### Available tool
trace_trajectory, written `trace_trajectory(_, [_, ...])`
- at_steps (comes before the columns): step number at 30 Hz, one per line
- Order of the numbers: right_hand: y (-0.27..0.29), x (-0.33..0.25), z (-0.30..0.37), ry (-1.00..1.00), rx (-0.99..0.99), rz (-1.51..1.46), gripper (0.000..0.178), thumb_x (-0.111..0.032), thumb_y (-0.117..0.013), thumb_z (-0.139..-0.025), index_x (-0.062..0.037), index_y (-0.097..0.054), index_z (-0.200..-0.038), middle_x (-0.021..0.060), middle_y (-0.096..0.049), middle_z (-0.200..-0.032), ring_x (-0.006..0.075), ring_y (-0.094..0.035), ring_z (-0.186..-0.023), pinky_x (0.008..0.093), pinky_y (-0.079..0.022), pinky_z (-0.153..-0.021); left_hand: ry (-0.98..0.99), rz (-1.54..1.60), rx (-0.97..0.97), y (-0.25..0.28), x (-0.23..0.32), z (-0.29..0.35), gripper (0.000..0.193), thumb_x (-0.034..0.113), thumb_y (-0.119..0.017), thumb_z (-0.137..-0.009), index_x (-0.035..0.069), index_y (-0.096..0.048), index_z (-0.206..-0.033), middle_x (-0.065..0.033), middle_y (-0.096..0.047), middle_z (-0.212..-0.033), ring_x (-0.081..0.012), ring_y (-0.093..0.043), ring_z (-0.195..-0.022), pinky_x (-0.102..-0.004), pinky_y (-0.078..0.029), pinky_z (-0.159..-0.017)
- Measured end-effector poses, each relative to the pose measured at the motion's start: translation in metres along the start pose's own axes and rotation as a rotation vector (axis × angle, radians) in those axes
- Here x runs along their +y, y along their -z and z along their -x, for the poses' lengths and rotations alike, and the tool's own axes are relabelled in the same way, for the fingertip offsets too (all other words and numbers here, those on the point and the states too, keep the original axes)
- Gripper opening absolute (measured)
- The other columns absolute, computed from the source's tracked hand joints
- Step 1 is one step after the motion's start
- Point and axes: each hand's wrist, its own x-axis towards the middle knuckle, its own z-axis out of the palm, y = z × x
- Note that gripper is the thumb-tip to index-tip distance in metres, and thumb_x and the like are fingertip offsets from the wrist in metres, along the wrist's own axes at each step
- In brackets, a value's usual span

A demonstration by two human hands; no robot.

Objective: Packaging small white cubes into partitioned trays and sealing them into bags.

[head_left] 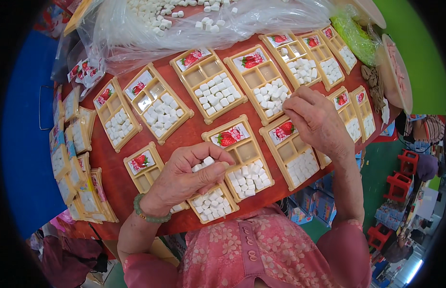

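My left hand (187,175) is curled closed around several small white mini marshmallows (204,164), which show between thumb and fingers. It hovers over the near trays, partly covering a tray of marshmallows (212,205). My right hand (315,117) has its fingertips pinched together at the lower right edge of a beige tray (252,79). What sits in that pinch, if anything, is too small to make out. Below this hand lies another filled tray (288,153). Each tray has a strawberry-printed card at one end, small compartments, and a large section heaped with marshmallows.
More filled trays stand in rows on the red table (182,129). Stacked trays (79,158) line the left edge. At the back lies a clear plastic sheet (261,19) with loose marshmallows (160,19). Strawberry cards (84,72) lie far left; a round lid (396,72) is at right.
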Motion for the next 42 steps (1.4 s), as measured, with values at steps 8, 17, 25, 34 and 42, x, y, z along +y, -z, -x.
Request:
trace_trajectory(8, [0.007, -0.006, 0.0, 0.02, 0.012, 0.056, 0.015, 0.002, -0.066, -0.081, -0.0007, -0.065, -0.096, 0.0121, -0.061, -0.092, 0.0305, -0.062, -0.087, 0.0381, -0.051, -0.072, -0.002, 0.029, -0.014, 0.0, -0.001, 0.0, 0.024, 0.018, -0.062, -0.098, -0.001, -0.061, -0.113, 0.0004, -0.059, -0.077, -0.0005, -0.047, -0.056, -0.0159, -0.035, -0.049])
trace_trajectory(17, [-0.009, -0.007, 0.0, 0.065, 0.1, 0.139, 0.027, -0.001, -0.068, -0.082, -0.0027, -0.066, -0.108, 0.0118, -0.062, -0.104, 0.0309, -0.058, -0.099, 0.0416, -0.045, -0.089, 0.013, 0.017, -0.018, -0.001, 0.001, 0.0, 0.024, 0.017, -0.061, -0.099, -0.001, -0.06, -0.114, 0.0003, -0.059, -0.078, -0.0006, -0.047, -0.056, -0.0159, -0.035, -0.049])
trace_trajectory(25, [-0.009, -0.003, -0.012, 0.09, 0.099, 0.125, 0.016, 0.0, -0.069, -0.081, -0.0026, -0.066, -0.097, 0.0104, -0.063, -0.097, 0.0296, -0.059, -0.096, 0.0406, -0.044, -0.086, 0.01, 0.009, 0.006, -0.002, 0.001, 0.0, 0.021, 0.014, -0.059, -0.099, -0.002, -0.061, -0.112, -0.0036, -0.059, -0.076, -0.0021, -0.045, -0.054, -0.0171, -0.034, -0.05])
trace_trajectory(34, [-0.016, 0.001, -0.014, 0.079, 0.105, 0.14, 0.012, 0.0, -0.069, -0.08, -0.0025, -0.063, -0.091, 0.0103, -0.061, -0.093, 0.0299, -0.058, -0.091, 0.0403, -0.044, -0.084, 0.007, 0.013, -0.012, 0.0, 0.0, -0.001, 0.022, 0.014, -0.059, -0.099, -0.002, -0.06, -0.113, -0.0039, -0.06, -0.076, -0.0023, -0.046, -0.055, -0.0172, -0.034, -0.049])
trace_trajectory(42, [-0.013, -0.007, -0.015, 0.005, 0.149, 0.061, 0.012, 0.0, -0.068, -0.081, -0.0026, -0.063, -0.092, 0.0099, -0.062, -0.094, 0.0301, -0.058, -0.094, 0.0403, -0.045, -0.084, 0.009, 0.01, 0.001, -0.002, 0.001, 0.0, 0.02, 0.014, -0.059, -0.099, -0.002, -0.061, -0.112, -0.0036, -0.06, -0.076, -0.0024, -0.046, -0.054, -0.0172, -0.034, -0.049])
